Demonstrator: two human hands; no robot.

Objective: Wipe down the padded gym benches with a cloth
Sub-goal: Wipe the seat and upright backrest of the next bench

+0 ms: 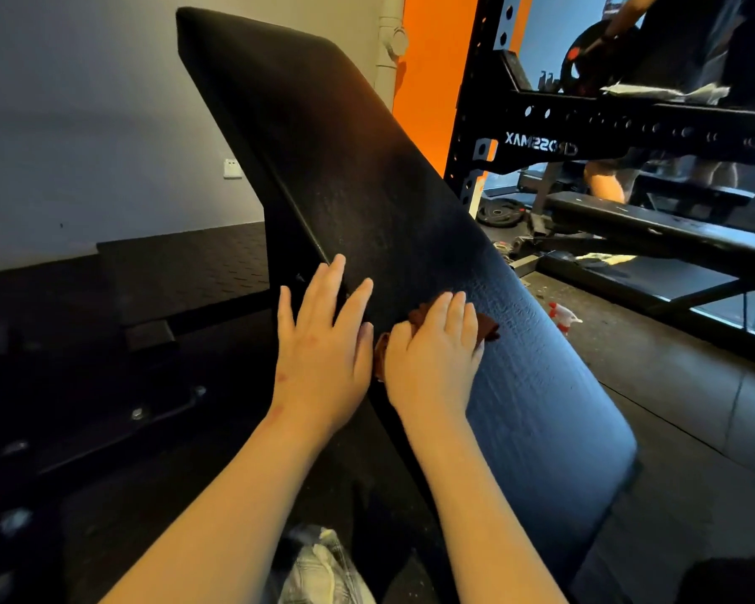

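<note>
Closest in, my right grip [432, 355] is pressing the brown cloth [487, 326] onto the inclined bench pad [367, 167], fingers nearly flat and pinching nothing. My left grip [323, 337] is lying open on the pad's left edge. I am judging the cloth soft, light and quick to bunch, so flat pressure is suiting it. Most of it is hiding under my palm, and whatever lies beneath the pad is sinking into darkness.

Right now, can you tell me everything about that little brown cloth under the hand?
The cloth is a dark reddish-brown rag, soft and crumpled-looking. Most of it hides under the right hand, which presses it against the slanted black bench pad. Only bunched bits peek out around the hand: one past the little finger, one above the fingers and one by the thumb. It lies near the pad's left edge.
</note>
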